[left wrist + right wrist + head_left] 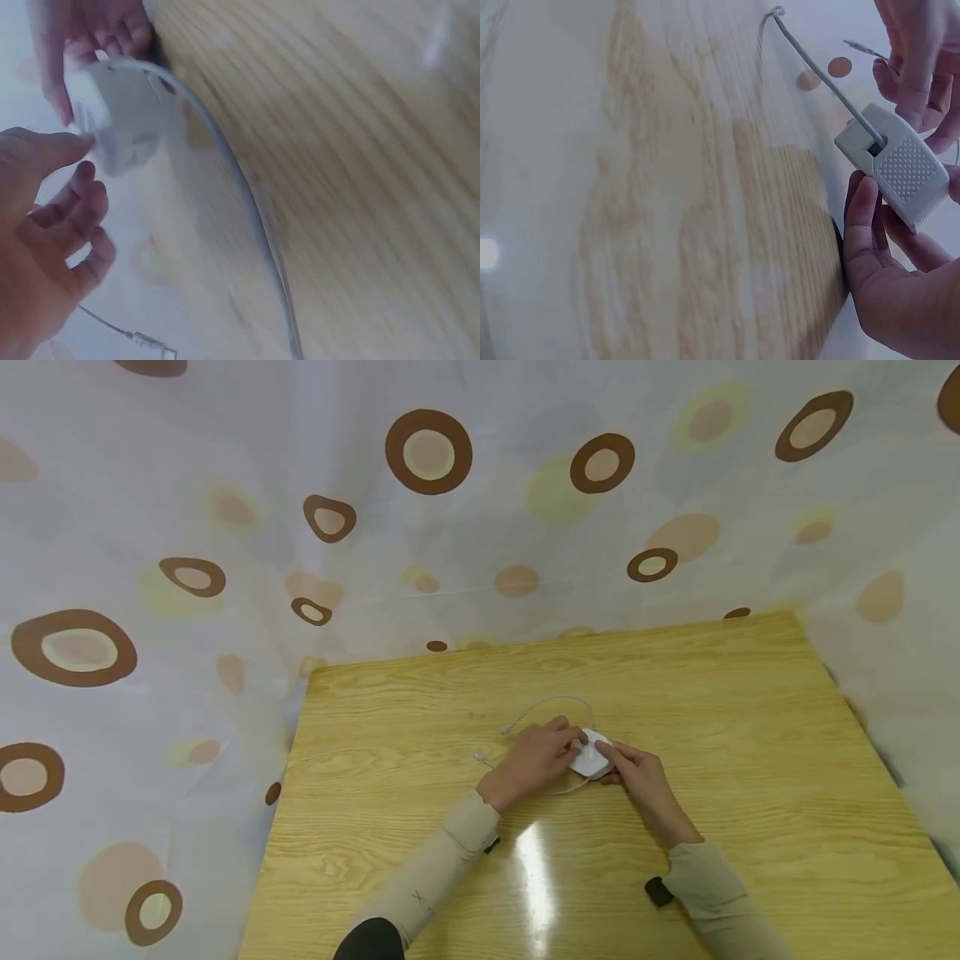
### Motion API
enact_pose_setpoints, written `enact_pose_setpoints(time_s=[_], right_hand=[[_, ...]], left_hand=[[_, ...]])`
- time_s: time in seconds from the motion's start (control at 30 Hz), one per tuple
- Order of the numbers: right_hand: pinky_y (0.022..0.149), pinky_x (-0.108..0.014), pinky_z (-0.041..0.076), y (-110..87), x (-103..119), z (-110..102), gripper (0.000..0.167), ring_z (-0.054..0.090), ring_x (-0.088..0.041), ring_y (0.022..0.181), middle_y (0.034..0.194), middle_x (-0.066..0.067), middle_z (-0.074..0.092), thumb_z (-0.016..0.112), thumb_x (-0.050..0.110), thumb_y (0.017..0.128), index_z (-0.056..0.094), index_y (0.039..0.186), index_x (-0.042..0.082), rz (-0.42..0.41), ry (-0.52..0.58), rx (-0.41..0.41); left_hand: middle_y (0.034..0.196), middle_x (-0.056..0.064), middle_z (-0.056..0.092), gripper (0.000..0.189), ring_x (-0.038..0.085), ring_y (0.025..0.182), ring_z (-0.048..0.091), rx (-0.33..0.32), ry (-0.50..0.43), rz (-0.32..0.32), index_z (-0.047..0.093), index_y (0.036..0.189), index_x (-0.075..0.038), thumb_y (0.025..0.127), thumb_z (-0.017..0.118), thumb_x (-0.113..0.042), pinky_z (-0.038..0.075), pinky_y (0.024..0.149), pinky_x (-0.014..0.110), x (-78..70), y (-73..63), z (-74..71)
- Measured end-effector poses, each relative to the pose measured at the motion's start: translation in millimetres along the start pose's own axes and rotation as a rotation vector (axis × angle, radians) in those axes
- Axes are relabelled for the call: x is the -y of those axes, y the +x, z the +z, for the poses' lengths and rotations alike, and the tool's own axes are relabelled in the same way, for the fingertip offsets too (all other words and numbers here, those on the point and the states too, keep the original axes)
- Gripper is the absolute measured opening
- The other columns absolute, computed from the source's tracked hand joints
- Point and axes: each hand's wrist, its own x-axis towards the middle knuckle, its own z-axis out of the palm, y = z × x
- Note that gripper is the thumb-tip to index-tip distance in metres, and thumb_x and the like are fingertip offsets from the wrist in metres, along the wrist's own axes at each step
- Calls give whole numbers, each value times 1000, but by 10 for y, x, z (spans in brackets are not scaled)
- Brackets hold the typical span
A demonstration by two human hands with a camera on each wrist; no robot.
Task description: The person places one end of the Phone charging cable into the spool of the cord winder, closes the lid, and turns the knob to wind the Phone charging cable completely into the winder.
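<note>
A small white box [590,763] with a dimpled side has a thin white cable [821,71] leaving it on each of two opposite sides. My right hand [639,777] holds the box along its near right edge, thumb on top and fingers beneath. On the upper face lie the bent thumb and index finger of my left hand [534,758]; what they pinch there is partly hidden. In the left wrist view, the other left fingers [94,199] curl loosely beside the box. Light-coloured connectors end the cables, one metal-tipped plug [150,343] and another plug [480,757] left of the box.
The hands work over a light wood-grain table [390,710]. A patterned white curtain [480,527] with brown circles hangs along its back and sides. One cable [555,697] loops across the table behind the box. Glare [535,877] shows on the near tabletop.
</note>
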Motion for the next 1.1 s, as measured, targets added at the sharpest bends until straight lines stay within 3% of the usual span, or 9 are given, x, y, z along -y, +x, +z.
enact_pose_setpoints(time_s=[0.1,0.27,0.43,0.57,0.7,0.8,1.0,1.07,1.1], right_hand=[[78,-20,61,7,-3,-12,67,70,0,81,95,15,72,65,46,105,58,144,-8,6,-13,5],[79,-20,61,3,18,-10,68,69,0,82,97,15,71,66,46,104,57,146,-7,30,-15,12],[78,-21,61,-12,39,2,66,68,-1,82,98,14,71,66,43,105,58,145,-9,26,-12,2],[79,-21,61,-21,42,1,64,69,-1,83,98,13,71,65,42,106,59,144,-9,20,-9,13],[79,-21,62,-25,43,1,65,71,-1,81,95,14,73,65,43,105,58,144,-10,13,6,10],[80,-22,62,-29,40,5,66,71,-1,82,97,15,73,66,44,105,59,144,-8,7,-1,2],[81,-23,62,-53,38,29,65,71,-1,85,101,17,73,67,44,104,59,145,-6,-11,-34,8],[81,-23,62,-62,39,38,64,71,-1,85,100,17,74,67,43,104,60,144,-6,-13,-23,-1],[81,-23,62,-67,38,37,64,71,0,85,100,17,73,66,44,104,60,144,-6,-11,-23,-4]], left_hand=[[107,-7,67,22,3,81,61,-25,146,112,75,124,-28,105,66,-35,48,70,21,46,-7,-25],[110,-9,67,22,3,90,66,-19,268,190,75,124,-33,104,66,-39,51,78,24,60,22,-21],[106,-10,70,24,4,89,67,-36,285,198,77,118,-31,102,66,-44,50,77,26,67,55,19],[100,-12,72,25,3,84,68,-47,261,165,79,107,-27,102,66,-48,49,74,25,52,61,60],[88,-12,71,28,4,73,63,-61,234,88,77,94,-24,106,62,-44,44,67,23,-18,73,122],[77,-10,67,29,4,61,54,-61,173,-5,72,82,-22,104,61,-37,37,60,21,-103,88,175],[67,-9,61,29,4,53,46,-8,-204,-364,62,71,-21,98,62,-31,35,50,21,-265,99,204],[68,-9,62,28,4,55,48,-3,-310,-441,65,74,-20,98,62,-32,38,50,21,-280,96,190],[70,-8,63,28,4,56,49,1,-348,-449,67,76,-19,100,62,-32,38,50,21,-274,92,183]])
